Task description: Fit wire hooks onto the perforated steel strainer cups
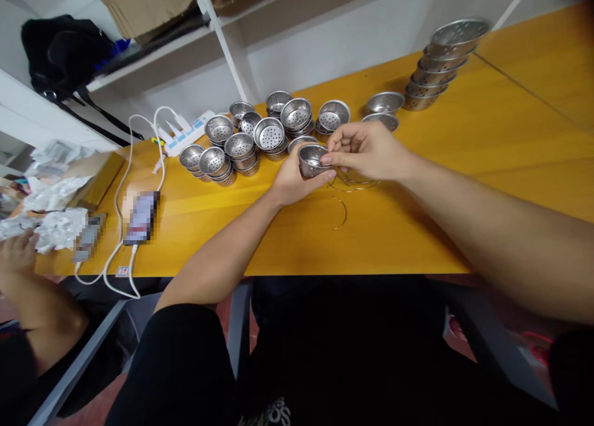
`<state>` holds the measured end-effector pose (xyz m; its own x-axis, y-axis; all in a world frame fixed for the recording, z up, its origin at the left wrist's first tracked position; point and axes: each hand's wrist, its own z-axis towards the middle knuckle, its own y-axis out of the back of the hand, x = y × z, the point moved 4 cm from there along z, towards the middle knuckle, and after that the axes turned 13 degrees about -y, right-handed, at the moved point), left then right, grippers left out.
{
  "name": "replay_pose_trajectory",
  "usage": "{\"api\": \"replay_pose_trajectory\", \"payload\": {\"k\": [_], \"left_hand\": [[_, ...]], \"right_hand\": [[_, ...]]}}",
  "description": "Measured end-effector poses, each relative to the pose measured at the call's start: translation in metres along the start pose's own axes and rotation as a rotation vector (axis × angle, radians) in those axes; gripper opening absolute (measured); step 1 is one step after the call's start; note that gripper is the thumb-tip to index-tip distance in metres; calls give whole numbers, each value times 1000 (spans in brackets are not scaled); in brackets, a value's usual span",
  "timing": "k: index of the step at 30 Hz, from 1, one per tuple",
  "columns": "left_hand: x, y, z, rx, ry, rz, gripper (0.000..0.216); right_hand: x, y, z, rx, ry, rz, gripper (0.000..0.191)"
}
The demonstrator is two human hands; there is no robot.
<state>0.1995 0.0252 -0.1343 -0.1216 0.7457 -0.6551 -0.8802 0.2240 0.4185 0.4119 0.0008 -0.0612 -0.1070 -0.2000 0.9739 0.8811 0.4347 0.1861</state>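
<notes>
My left hand (294,181) is wrapped round a small perforated metal strainer cup (310,156), thumb along its near side, its open top tilted up. My right hand (359,148) pinches thumb and forefinger together at the cup's right rim; what sits between the fingertips is too small to make out. Thin curved wires (359,187) lie just below the right hand, and one more bent wire (346,212) rests on the table nearer to me. Beyond my hands stand several stacks of like strainer cups (269,135).
A tall leaning stack of cups (431,73) stands at the back right of the yellow table (394,240). Left are a white power strip (190,132), cables and a phone (142,218). Another person's hand (18,252) is at the far left, by plastic bags (60,225).
</notes>
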Motion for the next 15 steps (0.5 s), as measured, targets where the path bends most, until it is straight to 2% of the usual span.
{"api": "replay_pose_trajectory", "payload": {"k": [9, 13, 15], "left_hand": [[1, 2, 0, 17, -24, -8, 93], [-2, 1, -1, 2, 19, -9, 97], [-3, 1, -1, -14, 19, -11, 99]], "right_hand": [[-1, -3, -1, -10, 5, 7, 70], [1, -3, -2, -22, 26, 3, 69], [2, 0, -4, -72, 52, -23, 69]]}}
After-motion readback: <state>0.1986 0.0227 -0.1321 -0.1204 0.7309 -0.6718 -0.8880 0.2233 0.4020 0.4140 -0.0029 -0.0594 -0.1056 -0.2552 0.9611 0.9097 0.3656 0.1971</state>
